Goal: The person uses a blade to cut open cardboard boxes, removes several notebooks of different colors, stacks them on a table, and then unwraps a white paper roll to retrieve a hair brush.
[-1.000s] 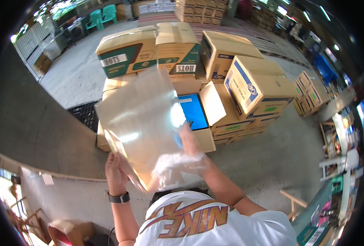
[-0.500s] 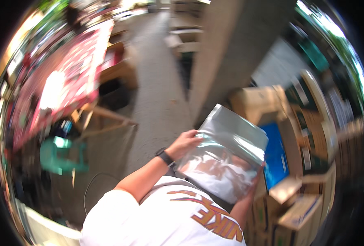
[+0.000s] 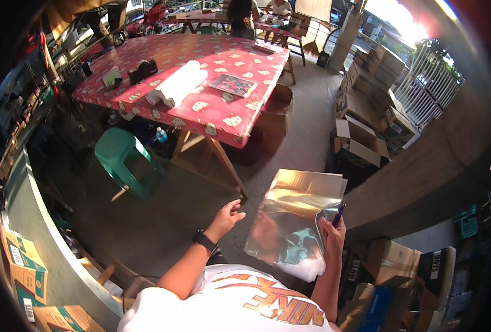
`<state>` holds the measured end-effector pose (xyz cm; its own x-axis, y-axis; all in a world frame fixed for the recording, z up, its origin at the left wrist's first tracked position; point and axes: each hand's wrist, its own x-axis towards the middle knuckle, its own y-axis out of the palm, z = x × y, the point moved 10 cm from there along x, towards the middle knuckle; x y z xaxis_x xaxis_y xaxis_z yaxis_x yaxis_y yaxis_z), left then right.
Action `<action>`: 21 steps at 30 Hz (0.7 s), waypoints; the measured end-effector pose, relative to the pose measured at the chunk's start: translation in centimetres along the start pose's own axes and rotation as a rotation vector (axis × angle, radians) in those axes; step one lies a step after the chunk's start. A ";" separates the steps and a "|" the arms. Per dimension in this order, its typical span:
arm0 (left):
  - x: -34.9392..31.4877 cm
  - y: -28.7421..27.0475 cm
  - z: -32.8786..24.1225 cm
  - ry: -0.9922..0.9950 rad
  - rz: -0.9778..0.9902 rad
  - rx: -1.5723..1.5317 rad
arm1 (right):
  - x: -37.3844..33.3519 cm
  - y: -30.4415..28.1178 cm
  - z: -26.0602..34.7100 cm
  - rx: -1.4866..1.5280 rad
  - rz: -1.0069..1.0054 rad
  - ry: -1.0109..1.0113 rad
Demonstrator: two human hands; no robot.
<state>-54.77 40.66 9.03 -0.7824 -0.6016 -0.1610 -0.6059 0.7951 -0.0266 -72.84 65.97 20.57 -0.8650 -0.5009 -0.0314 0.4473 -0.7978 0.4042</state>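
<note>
A thin stack of clear plastic sheets (image 3: 287, 232) hangs in front of my chest, glossy and slightly crumpled, with sunlight on its upper part. My right hand (image 3: 332, 238) grips it by the right edge, thumb on top. A dark blue pen (image 3: 339, 214) sticks up from the same hand. My left hand (image 3: 223, 219), with a black watch (image 3: 205, 240) on its wrist, is apart from the plastic on its left side. Its fingers are loosely bent and spread from the thumb, holding nothing.
Ahead stands a table with a red patterned cover (image 3: 201, 119), bearing a white roll (image 3: 179, 83) and a tape dispenser (image 3: 142, 71). A green stool (image 3: 121, 152) is at left. Cardboard boxes (image 3: 392, 263) and a concrete pillar (image 3: 417, 171) are at right. People (image 3: 243, 19) are far back.
My left hand has let go of the plastic sheets and moved left. My right hand still holds them, and the pen now shows. The view has turned toward the red-covered table.
</note>
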 end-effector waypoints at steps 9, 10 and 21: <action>2.4 -24.4 -1.3 0.030 -0.376 0.191 | 17.0 24.2 -5.8 0.199 0.219 0.011; 1.8 -26.3 -1.0 -0.012 -0.429 0.183 | 18.5 27.0 -6.3 0.260 0.255 0.033; 0.1 -28.0 6.3 -0.248 -0.743 0.095 | 33.6 29.7 -31.2 0.103 -0.133 0.676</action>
<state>-36.96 18.85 3.51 -0.1157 -0.9520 -0.2833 -0.9339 0.2014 -0.2955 -81.46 14.95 2.97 -0.5645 -0.5272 -0.6352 0.2946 -0.8475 0.4416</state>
